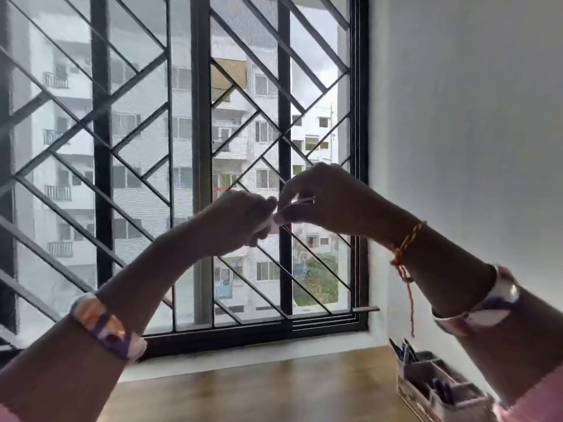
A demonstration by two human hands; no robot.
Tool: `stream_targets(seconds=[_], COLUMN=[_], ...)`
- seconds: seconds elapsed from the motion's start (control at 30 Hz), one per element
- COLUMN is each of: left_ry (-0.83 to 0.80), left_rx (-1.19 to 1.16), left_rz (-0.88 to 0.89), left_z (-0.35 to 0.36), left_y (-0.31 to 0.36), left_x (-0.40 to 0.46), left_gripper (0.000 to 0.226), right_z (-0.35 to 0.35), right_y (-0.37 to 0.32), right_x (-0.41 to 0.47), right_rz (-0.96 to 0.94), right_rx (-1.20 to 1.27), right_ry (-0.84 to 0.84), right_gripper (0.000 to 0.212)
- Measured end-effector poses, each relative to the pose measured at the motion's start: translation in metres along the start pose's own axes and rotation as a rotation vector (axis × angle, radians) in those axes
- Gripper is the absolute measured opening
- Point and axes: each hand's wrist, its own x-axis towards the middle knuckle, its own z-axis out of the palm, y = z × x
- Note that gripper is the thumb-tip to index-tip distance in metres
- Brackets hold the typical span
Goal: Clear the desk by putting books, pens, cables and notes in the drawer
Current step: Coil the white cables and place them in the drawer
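Both my hands are raised in front of the barred window, well above the wooden desk [259,388]. Between them they pinch a small white strip-like thing [275,219], perhaps a note or a thin cable; backlight makes it hard to tell which. My left hand [240,217] grips its lower left end with curled fingers. My right hand [320,197] pinches its upper right end between thumb and fingers. A grey pen organiser [438,388] with several pens stands on the desk at lower right, under my right forearm. No drawer is in view.
The window with a black diagonal grille [195,147] fills the left and centre. A white wall [472,132] stands to the right. The desk meets a white sill [274,351] below the window frame.
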Motion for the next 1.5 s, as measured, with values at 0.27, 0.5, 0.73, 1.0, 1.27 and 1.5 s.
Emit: stream_targets(seconds=[0.27,0.5,0.73,1.0,1.27,1.5], left_ry=[0.062,0.608,0.583,-0.024,-0.102,0.076], left_rx=[-1.172,-1.404,0.348,0.100,-0.940,-1.437], left_rz=[-0.009,-0.015,0.294,-0.003,0.017,0.133], left_z=[-0.002,0.007,0.022,0.001,-0.003,0.017], left_y=[0.026,0.019,-0.006,-0.003,0.018,0.028], left_x=[0.003,0.030,0.017,0.013,-0.005,0.005], left_gripper=[0.036,0.032,0.017,0.046,0.038,0.039], right_z=[0.004,0.048,0.031,-0.003,-0.003,0.012], right_y=[0.021,0.015,0.001,0.014,0.020,0.025], right_x=[0.008,0.006,0.011,0.010,0.005,0.008], right_rz=[0.079,0.127,0.027,-0.004,-0.039,0.201], right_rx=[0.199,0.035,-0.060,-0.175,0.218,0.742], right_ry=[0.170,0.084,-0.138,-0.167,0.250,0.117], right_gripper=[0.036,0.034,0.015,0.007,0.025,0.034])
